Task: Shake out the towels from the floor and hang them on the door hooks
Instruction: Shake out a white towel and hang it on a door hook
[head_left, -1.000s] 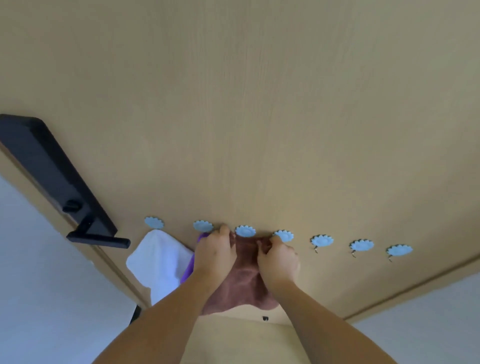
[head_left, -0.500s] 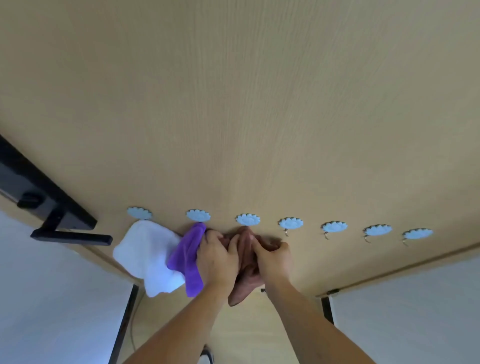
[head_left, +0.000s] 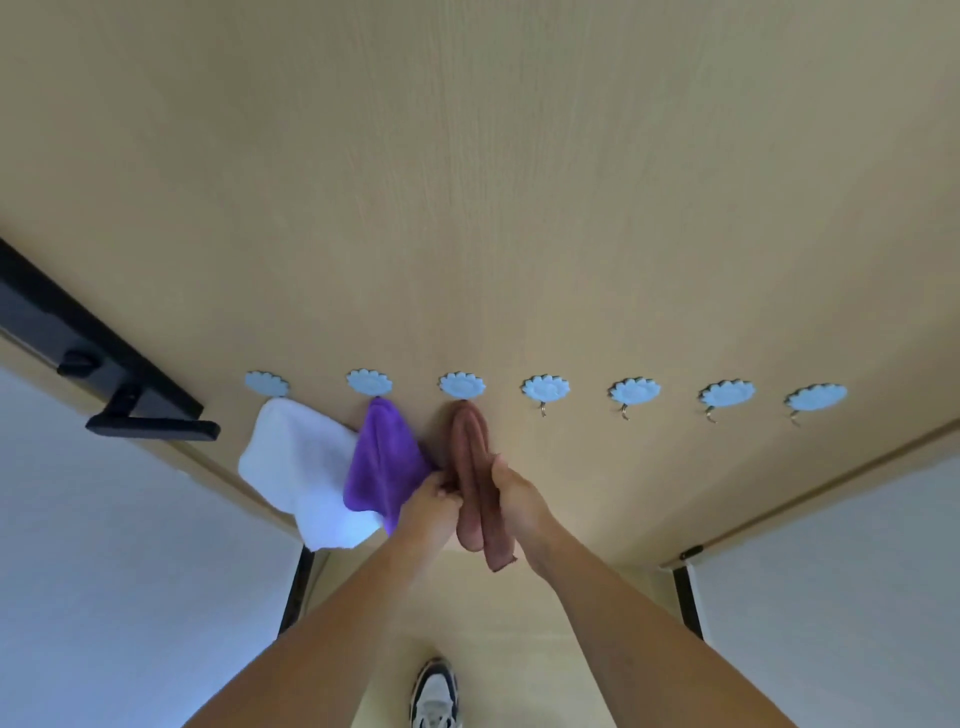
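Head view: both hands (head_left: 470, 501) on brown towel (head_left: 474, 467)

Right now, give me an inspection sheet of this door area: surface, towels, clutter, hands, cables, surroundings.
Surface: wooden door with a row of seven flower-shaped hooks.
Job's things: white towel, purple towel and brown towel hang from the first three hooks from the left; the other four hooks, such as the fourth hook, are bare.
Clutter: nothing seen.
Hands: left hand grips the brown towel's left edge; right hand lies flat along its right side.
Cables: nothing seen.
Surroundings: black door handle at left; pale walls either side; a sneaker below.
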